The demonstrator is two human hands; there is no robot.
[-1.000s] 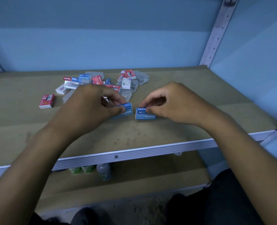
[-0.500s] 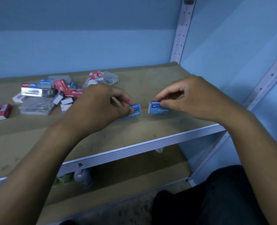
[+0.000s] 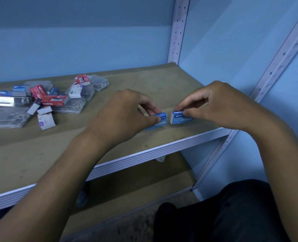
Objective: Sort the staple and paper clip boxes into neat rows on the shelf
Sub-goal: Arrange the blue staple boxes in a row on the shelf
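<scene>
Fingers [image 3: 151, 111] pinch left staple box [image 3: 159, 121]; right staple box [image 3: 179, 118] likewise pinched.

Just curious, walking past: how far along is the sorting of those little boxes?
Barely begun. No finished row shows yet. The left hand and right hand each hold a blue staple box near the shelf front. The mixed pile at the back remains unsorted.

I count two blue staple boxes [image 3: 181, 117], two hands, three red staple boxes [image 3: 54, 103] and one jumbled pile [image 3: 39, 102]; its remaining boxes overlap too much to count.
</scene>
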